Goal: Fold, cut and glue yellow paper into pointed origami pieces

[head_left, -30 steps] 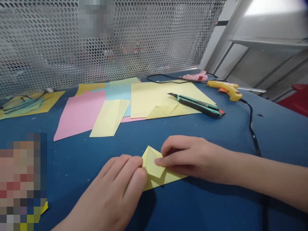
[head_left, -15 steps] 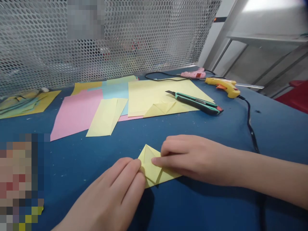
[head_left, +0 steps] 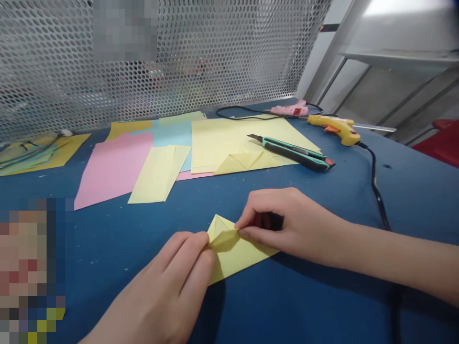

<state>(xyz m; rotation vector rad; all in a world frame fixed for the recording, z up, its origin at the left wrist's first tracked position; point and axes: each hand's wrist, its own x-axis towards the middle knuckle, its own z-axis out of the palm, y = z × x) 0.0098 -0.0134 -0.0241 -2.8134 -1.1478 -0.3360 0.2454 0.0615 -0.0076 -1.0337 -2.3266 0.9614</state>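
Observation:
A piece of folded yellow paper [head_left: 236, 255] lies on the blue table in front of me, with a small peaked fold at its upper left. My left hand [head_left: 175, 272] grips the paper's left edge, its fingertips closed beside the peak. Between thumb and forefinger, my right hand [head_left: 283, 224] pinches a raised flap at the upper side. The flap stands off the sheet beneath it and casts a shadow there. The paper's left corner is hidden behind my left fingers.
Behind lie a pink sheet [head_left: 114, 165], a folded yellow strip [head_left: 158, 177] and a large yellow sheet [head_left: 218, 138]. A utility knife [head_left: 297, 154] with its blade out rests on that sheet. Pink [head_left: 292, 109] and yellow [head_left: 337, 128] glue guns lie at the right. A perforated metal panel [head_left: 215, 57] stands behind.
My right hand has pinched the flap, which lay flat before, and lifted it up and away from me. My left hand has barely moved.

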